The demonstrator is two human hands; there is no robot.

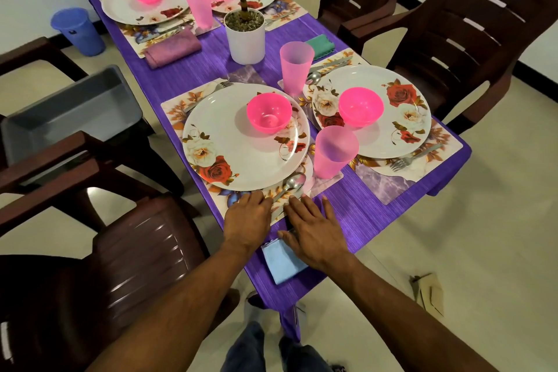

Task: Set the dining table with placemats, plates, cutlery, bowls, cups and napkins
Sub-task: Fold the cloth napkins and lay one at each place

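Both hands are flat and loose at the near end of the purple table, holding nothing. The left hand rests on the edge of the nearest placemat, beside a spoon. The right hand lies partly over a light blue napkin. The near plate has a pink bowl on it that looks empty, with a pink cup just beside it, also empty. 3 more settings sit further up, each with a plate and pink bowl. A white pot in the middle holds pebbles and a plant. A grey bin sits empty on the chair at left.
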